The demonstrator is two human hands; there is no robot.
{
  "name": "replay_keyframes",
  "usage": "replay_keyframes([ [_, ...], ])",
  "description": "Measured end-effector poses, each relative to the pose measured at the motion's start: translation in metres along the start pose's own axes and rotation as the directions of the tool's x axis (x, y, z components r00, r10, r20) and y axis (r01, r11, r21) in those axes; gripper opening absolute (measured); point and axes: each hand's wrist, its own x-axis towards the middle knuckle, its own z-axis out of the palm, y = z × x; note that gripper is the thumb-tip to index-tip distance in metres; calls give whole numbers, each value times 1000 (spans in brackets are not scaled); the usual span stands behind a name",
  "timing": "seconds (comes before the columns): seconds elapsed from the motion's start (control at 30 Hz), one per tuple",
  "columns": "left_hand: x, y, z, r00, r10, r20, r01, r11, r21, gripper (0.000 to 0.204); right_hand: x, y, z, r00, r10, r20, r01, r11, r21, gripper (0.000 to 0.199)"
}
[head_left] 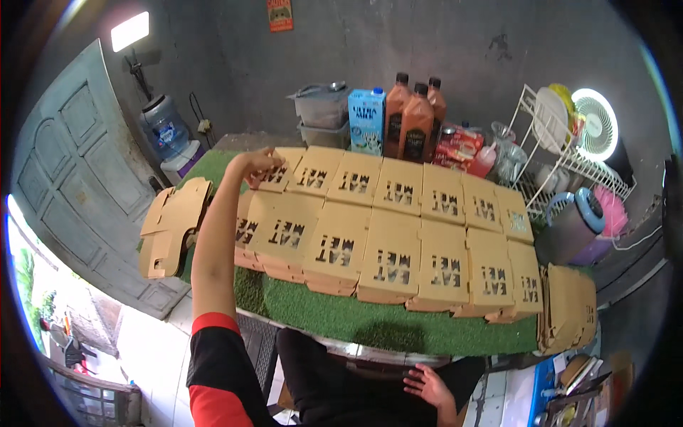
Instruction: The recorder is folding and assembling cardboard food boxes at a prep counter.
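My left hand (250, 167) reaches to the far left end of two rows of folded cardboard boxes. Its fingers curve over the edges of the last cardboard box (288, 158) in the back row, gripping it at the left side. More closed brown boxes (388, 257), stacked in layers with dark lettering on their lids, fill the front row. Over my lap, my right hand (430, 388) holds nothing, its fingers spread apart. Flat unfolded cardboard blanks (171, 220) lie at the table's left end. Another stack of flat blanks (569, 306) stands at the right end.
Green artificial turf (320, 306) covers the table. Behind the boxes stand plastic tubs (321, 110), a blue milk carton (366, 121), and bottles of orange-brown liquid (416, 124). To the right are a white dish rack (580, 167) and a lit fan (596, 124). A water dispenser (165, 132) stands back left.
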Motion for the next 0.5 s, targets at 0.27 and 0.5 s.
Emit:
replay_keyframes([
  [0.27,-52,-68,-22,752,441,-490,-288,889,357,84,14,1,3,997,-2,81,5,999,-43,41],
  [0.5,-261,-129,187,-60,63,-996,-695,714,87,31,1,5,-11,999,-31,31,32,999,-37,35],
])
